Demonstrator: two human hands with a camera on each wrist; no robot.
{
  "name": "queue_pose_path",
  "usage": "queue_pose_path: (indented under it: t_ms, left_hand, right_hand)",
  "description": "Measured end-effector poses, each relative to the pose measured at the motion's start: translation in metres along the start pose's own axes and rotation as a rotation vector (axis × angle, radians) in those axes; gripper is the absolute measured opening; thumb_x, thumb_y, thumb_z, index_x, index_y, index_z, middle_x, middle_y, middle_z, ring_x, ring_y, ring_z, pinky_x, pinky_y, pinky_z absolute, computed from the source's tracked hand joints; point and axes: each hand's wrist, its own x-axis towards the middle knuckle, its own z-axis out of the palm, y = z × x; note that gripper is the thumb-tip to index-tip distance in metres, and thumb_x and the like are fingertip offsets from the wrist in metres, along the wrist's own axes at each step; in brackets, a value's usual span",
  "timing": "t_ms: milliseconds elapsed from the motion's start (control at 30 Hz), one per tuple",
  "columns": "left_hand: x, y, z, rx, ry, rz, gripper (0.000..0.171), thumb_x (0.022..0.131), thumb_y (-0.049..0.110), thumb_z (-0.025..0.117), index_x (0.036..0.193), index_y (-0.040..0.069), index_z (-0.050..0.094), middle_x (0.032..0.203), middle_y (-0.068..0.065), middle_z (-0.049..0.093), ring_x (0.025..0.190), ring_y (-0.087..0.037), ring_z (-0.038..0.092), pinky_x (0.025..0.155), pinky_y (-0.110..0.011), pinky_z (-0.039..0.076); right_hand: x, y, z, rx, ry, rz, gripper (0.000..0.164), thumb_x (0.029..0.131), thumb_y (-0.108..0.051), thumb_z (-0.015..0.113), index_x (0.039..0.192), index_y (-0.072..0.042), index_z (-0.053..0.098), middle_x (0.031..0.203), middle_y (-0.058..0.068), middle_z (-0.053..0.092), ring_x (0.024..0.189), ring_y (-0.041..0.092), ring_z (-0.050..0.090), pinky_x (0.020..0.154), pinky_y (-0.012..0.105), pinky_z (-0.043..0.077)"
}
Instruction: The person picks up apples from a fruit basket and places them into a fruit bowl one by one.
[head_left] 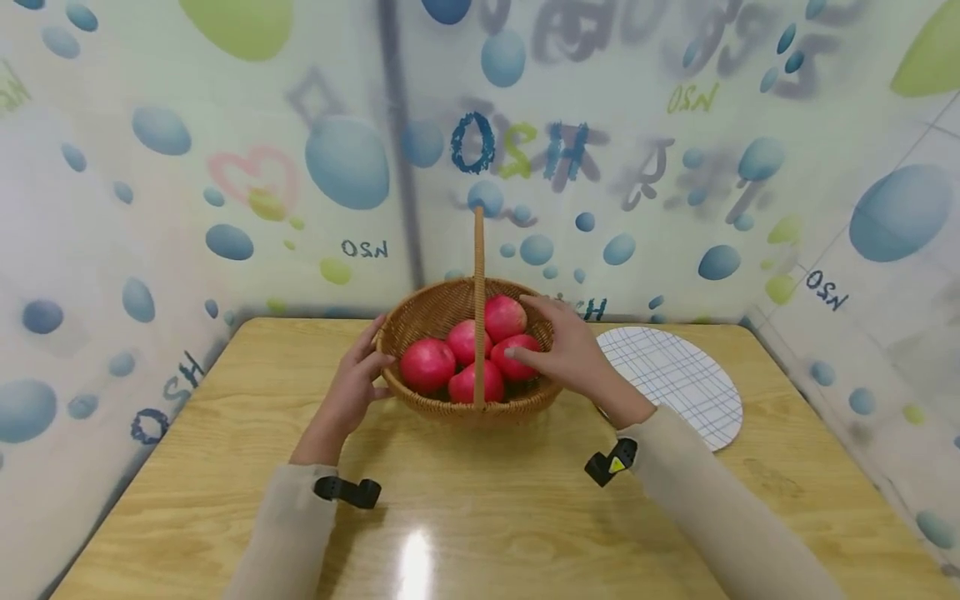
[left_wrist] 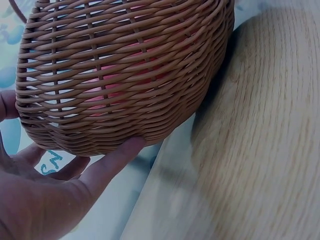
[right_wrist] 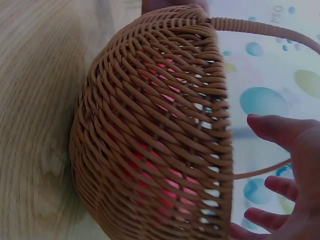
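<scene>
A brown wicker basket (head_left: 468, 408) with one tall arched handle (head_left: 479, 275) stands on the table and holds several red apples (head_left: 427, 365). My left hand (head_left: 354, 385) grips the basket's left end. In the left wrist view its thumb (left_wrist: 112, 162) lies along the woven side, with the other fingers round the far part. Over the right rim hovers my right hand (head_left: 566, 348), fingers spread and bent, its thumb overlapping the right-hand apple (head_left: 523, 342). The right wrist view shows these fingers (right_wrist: 280, 187) apart above the rim, nothing between them and the thumb.
A round white plate-like mat (head_left: 675, 375) with a blue grid lies right of the basket, partly behind my right forearm. Behind the wooden table (head_left: 480, 500) rises a wall covering (head_left: 337, 275) printed with blue and green spots. Both wrists carry black straps.
</scene>
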Motion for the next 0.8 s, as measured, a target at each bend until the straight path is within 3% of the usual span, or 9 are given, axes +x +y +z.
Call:
queue_pose_path:
  t_ms: [333,800]
  left_hand:
    - [0.001,-0.002,-0.003,-0.005,0.001,-0.006,0.075,0.099,0.008,0.041,0.164,0.030,0.012,0.170,-0.018,0.012,0.155,-0.043,0.019,0.108,-0.071,0.037]
    - [0.000,-0.002,-0.001,0.019,0.042,0.011,0.073,0.099,0.008,0.044,0.163,0.030,0.019,0.170,-0.012,0.019,0.154,-0.041,0.024,0.105,-0.068,0.042]
  right_hand:
    - [0.021,0.003,0.018,-0.003,-0.068,0.030,0.083,0.082,-0.034,0.082,0.153,-0.010,0.045,0.152,0.013,0.051,0.140,0.035,0.048,0.114,0.056,0.043]
    - [0.033,0.001,0.027,-0.115,-0.173,0.144,0.092,0.083,-0.025,0.080,0.160,-0.014,0.031,0.153,0.026,0.041,0.137,0.041,0.048,0.109,0.056,0.048]
